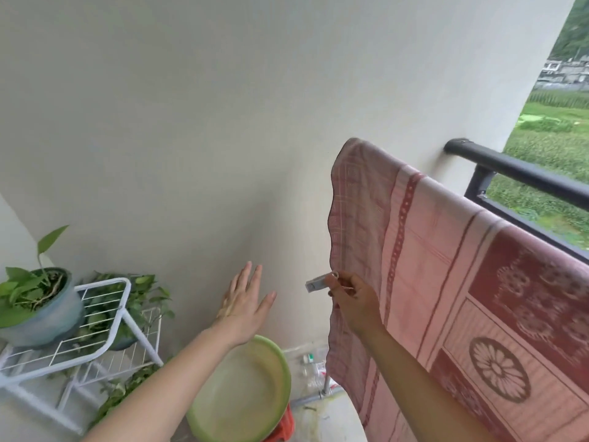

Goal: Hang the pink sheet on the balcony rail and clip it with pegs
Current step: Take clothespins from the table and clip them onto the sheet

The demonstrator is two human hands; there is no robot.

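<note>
Sheet (446, 266) draped over rail (522, 173), right of frame: soft, light, likely to slip. Right hand (353, 298) pinches peg (318, 282); left hand (245, 301) open, empty. Clip at rail fold.

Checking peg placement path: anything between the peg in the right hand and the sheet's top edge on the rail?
Nothing visible. The right hand holds the peg beside the pink sheet, with only open air and cloth up to the rail. The left hand is off to the side.
</note>
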